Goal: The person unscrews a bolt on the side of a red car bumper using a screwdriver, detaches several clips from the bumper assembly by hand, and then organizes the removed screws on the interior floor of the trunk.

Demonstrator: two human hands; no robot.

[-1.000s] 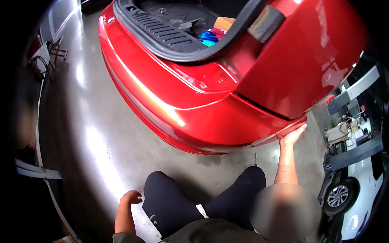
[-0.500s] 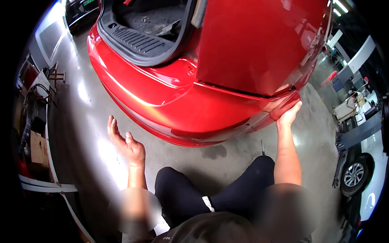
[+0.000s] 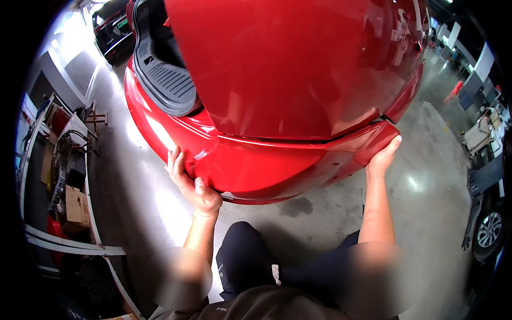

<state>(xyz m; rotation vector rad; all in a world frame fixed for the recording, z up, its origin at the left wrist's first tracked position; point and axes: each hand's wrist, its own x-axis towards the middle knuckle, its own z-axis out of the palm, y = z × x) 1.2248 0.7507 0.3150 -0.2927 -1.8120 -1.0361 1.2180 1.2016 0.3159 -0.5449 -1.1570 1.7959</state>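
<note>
On my feed, a green licence plate (image 3: 123, 24) with characters on it sits on the rear of the dark car (image 3: 111, 36), upper left; too small for me to make out reliably. Same car's rear: tiny pale marks, can't tell if letters or badge. Pale lettering (image 3: 223, 309) on the front of the wearer's dark top (image 3: 272, 301), only partly in view. Small light print (image 3: 221, 270) on the left leg of the dark trousers (image 3: 244, 256), illegible from here.
</note>
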